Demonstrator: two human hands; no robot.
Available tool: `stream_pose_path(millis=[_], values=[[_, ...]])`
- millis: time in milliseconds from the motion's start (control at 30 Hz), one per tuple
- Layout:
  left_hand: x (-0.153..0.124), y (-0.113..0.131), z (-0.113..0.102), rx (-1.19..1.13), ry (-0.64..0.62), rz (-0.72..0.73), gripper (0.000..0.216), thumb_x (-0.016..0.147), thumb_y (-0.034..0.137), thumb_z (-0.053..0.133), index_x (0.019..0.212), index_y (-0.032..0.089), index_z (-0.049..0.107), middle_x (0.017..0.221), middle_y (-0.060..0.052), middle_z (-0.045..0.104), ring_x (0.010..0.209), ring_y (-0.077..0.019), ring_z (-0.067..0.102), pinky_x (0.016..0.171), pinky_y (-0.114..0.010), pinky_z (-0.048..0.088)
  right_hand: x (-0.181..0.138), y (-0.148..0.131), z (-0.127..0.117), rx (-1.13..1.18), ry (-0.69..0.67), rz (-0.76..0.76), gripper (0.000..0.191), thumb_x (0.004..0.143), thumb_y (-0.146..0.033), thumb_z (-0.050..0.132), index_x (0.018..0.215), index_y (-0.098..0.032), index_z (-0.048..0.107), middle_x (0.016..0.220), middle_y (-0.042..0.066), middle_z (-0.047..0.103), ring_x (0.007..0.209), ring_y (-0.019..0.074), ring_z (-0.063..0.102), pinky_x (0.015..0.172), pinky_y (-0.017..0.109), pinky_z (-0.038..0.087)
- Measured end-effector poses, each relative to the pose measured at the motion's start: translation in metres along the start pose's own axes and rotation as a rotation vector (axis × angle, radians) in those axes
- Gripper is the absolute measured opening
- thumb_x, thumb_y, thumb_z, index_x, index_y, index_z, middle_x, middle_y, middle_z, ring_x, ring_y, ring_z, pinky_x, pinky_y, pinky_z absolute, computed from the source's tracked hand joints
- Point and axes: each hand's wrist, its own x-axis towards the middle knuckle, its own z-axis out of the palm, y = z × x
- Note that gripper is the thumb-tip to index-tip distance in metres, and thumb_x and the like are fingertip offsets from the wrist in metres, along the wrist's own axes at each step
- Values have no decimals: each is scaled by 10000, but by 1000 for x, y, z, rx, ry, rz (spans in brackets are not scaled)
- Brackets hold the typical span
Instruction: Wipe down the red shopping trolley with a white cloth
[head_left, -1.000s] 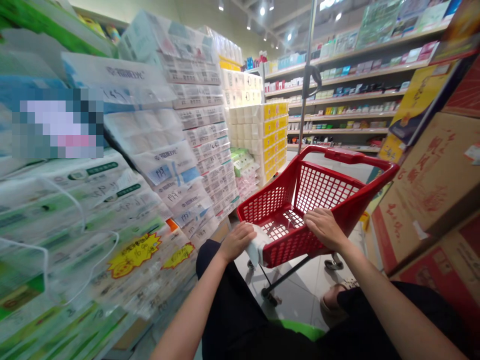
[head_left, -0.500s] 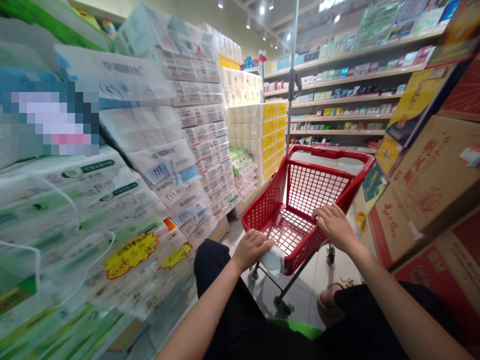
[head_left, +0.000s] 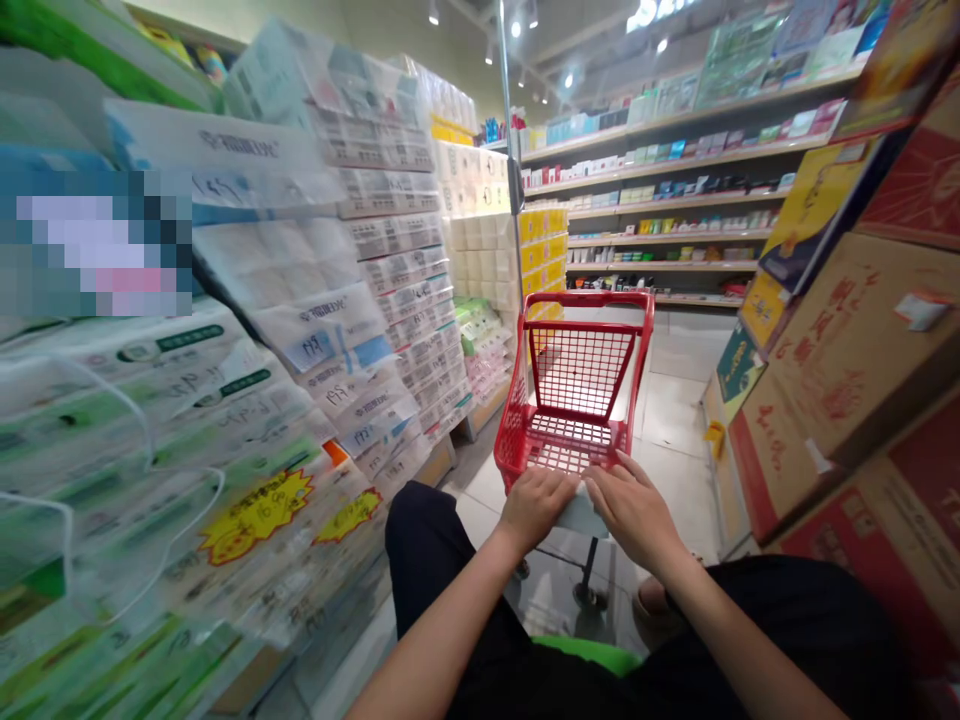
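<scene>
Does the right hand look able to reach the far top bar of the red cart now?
Probably not without leaning forward: the right hand is at the near end of the red cart, whose length separates it from the far top bar. Nothing visible blocks the way above.

The person's left hand (head_left: pixel 534 508) and right hand (head_left: pixel 628 505) were bare, with slender fingers. The left forearm (head_left: pixel 450 622) and right forearm (head_left: pixel 731 628) were bare and smooth, narrowing toward the wrists. The trousers (head_left: pixel 424 530) were plain and loose, navy over the lit left knee and nearly black on the right leg. Black cloth (head_left: pixel 551 692) covered the lap, its folds too dark to make out. Part of a foot (head_left: pixel 653 597) showed, the footwear too shadowed to describe.
</scene>
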Motion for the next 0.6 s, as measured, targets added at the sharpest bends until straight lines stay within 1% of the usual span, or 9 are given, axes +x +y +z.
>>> stream_pose_path(millis=[100,200,300,367,467,533,600], values=[[-6,-16,-6,-12,-28,47,271,989,236,388,1217,223,534,1023,-44,629,967,-174,585,901,-328,443,1,7,3,37,17,10,305,990,-358,322,1116,-238,573,989,28,689,1013,167,596,1130,413,241],[-20,-40,-13,33,-13,53,271,988,228,396,1214,224,545,1065,-44,642,1018,-163,596,989,-340,426,1,20,7,69,28,-1,328,990,-377,321,1150,-237,570,1050,26,688,1036,160,600,1134,404,248],[-35,-65,-19,88,28,72,307,991,184,379,1249,251,531,1158,-18,642,1171,-139,555,1135,-361,310,-1,35,7,92,46,-31,337,992,-367,304,1119,-248,593,1065,8,691,1013,150,612,1140,404,244],[-41,-76,-21,112,37,123,333,996,174,368,1278,276,513,1235,4,620,1275,-125,484,1187,-373,229,-2,43,4,101,39,-53,340,994,-361,294,1079,-262,608,1041,-10,696,982,142,617,1139,404,241],[-42,-76,-18,107,58,178,328,999,176,368,1270,280,519,1278,15,601,1339,-119,414,1207,-378,181,-1,48,-3,79,8,-58,346,993,-364,307,940,-264,634,884,-24,701,886,137,619,1123,393,238],[-38,-64,-15,82,87,166,306,995,168,375,1233,261,543,1235,10,624,1343,-125,409,1209,-386,178,1,44,-5,18,5,-29,375,990,-376,325,823,-248,636,747,-15,679,808,147,611,1092,388,247],[-32,-46,-14,56,111,123,263,990,207,402,1198,236,562,1168,-7,648,1328,-147,428,1204,-404,199,3,35,-4,-52,7,5,406,989,-383,334,761,-230,633,673,3,659,749,156,597,1030,377,279]])
